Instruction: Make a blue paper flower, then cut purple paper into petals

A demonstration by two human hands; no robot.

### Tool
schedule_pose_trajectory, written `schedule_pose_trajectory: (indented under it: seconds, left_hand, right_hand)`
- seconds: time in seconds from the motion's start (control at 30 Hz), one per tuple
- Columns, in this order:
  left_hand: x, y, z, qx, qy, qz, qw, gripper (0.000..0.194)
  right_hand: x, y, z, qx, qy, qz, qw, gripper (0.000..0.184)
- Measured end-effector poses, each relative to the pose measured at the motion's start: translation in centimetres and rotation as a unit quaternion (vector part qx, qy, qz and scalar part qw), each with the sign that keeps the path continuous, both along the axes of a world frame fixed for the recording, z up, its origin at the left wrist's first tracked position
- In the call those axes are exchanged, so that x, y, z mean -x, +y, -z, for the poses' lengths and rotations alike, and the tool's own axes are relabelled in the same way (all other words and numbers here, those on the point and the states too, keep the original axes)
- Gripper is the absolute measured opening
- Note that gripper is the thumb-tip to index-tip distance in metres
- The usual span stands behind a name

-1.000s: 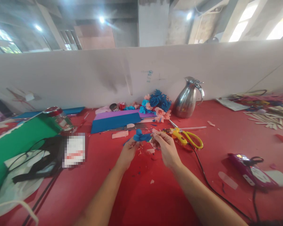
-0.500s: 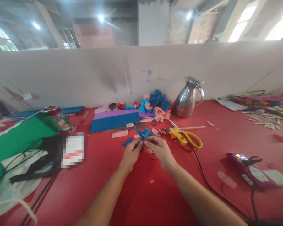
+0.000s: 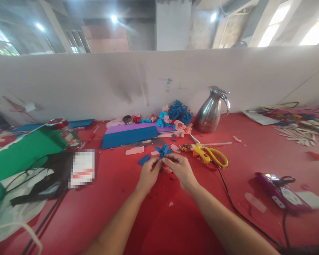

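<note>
A small blue paper flower (image 3: 163, 150) stands upright with its petals spread, pinched at its base by both hands. My left hand (image 3: 149, 172) is closed on it from the left, thumb and fingertips meeting at the bottom. From the right, my right hand (image 3: 181, 169) is closed on the same base, its fingertips touching those of the left. The part of the flower between the fingers is hidden. A loose blue paper piece (image 3: 143, 160) lies just left of the flower, and pink scraps lie around and below the hands.
Behind the hands are blue paper sheets (image 3: 130, 138), a pile of finished paper flowers (image 3: 179, 115) and a steel jug (image 3: 208, 111). A yellow glue gun (image 3: 202, 154) and yellow-handled scissors (image 3: 218, 157) lie to the right, near a purple power strip (image 3: 283, 193). A glass jar (image 3: 69, 136) stands left.
The hands have come together, and the blue flower has turned from lying sideways between them to standing petals up. Over the last half second its petals shifted slightly while the grip stayed.
</note>
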State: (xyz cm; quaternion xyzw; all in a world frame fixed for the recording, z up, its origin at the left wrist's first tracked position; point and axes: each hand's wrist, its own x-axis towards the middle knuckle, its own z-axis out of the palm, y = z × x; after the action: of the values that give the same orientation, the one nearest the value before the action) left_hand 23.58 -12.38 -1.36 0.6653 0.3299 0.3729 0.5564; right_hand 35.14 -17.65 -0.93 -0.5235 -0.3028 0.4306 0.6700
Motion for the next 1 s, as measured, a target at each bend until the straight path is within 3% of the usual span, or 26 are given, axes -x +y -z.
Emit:
schedule_pose_trajectory:
  seconds: [0.43,0.57,0.7,1.0]
  left_hand:
    - [0.26,-0.07,0.19,-0.149,0.065,-0.013,0.987,0.021]
    - [0.29,0.42,0.38,-0.031,-0.023,-0.024,0.999,0.024]
    - [0.27,0.71,0.45,0.117,-0.102,-0.032,0.987,0.028]
    - [0.17,0.33,-0.03,0.189,-0.153,-0.009,0.97,0.019]
  right_hand:
    - [0.33,-0.02,0.13,-0.014,0.018,0.009,1.0,0.023]
    - [0.29,-0.11,-0.16,-0.014,0.027,-0.011,0.999,0.024]
    - [0.26,-0.23,-0.48,-0.005,0.006,-0.042,0.999,0.025]
    - [-0.1,0.06,0.27,-0.008,-0.049,-0.036,0.998,0.022]
